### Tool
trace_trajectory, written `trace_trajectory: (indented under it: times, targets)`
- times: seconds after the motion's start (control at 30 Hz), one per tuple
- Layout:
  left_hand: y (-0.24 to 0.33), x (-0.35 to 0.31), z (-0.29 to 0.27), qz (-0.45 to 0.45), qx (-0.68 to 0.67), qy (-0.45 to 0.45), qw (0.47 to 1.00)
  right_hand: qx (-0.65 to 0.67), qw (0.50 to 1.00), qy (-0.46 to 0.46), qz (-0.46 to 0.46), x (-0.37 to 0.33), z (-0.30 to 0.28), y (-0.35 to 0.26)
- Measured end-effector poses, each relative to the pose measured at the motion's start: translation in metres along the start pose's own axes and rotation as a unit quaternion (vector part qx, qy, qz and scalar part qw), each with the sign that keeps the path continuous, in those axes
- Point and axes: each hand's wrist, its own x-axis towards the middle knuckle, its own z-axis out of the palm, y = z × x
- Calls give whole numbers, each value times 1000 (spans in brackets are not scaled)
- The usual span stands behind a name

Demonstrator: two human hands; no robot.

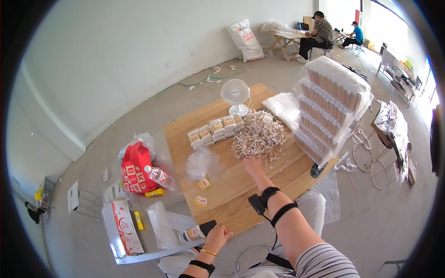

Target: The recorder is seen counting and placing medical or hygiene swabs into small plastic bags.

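Observation:
My right hand (252,167) is at the near edge of a loose heap of cotton swabs (260,135) on the wooden table. Its fingertips meet the swabs, and I cannot see whether they grip any. At the table's front edge my left hand (219,238) is closed with curled fingers; what they hold, if anything, is hidden. Beside it lie a small pack of swabs (193,233) and a dark object (208,227). Packed swab bags (215,129) stand in rows left of the heap. Small clear plastic bags (203,163) and yellow-and-white cards (200,201) lie nearer me.
A white fan (235,92) stands behind the heap. On the right rises a tall stack of bundled sticks (324,104) wrapped in plastic. A red bag (138,169), a clear bottle (159,177) and an open carton (127,231) are at left. Two people (320,34) sit at far tables.

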Motion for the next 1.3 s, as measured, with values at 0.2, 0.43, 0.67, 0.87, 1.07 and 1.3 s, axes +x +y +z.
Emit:
trace_trajectory:
  times: [0.2,0.43,0.67,0.87,1.07,1.3]
  targets:
    - [1,-3,-3,-7,-17,-3,1000,446,868,-190,114,-81,18,32]
    - [4,-1,-2,-24,-8,-12,1000,410,840,-351,53,-198,6,37]
    - [6,-3,-10,-33,-2,73,997,-73,967,-150,-190,-183,-58,44]
    - [52,50,-28,62,124,123,983,-225,888,-74,-394,-151,-57,36]
    - [65,98,-47,58,200,65,976,-315,828,-176,-429,-94,-28,11]
    - [43,102,-36,81,136,63,985,-293,802,-223,-471,-83,-31,22]
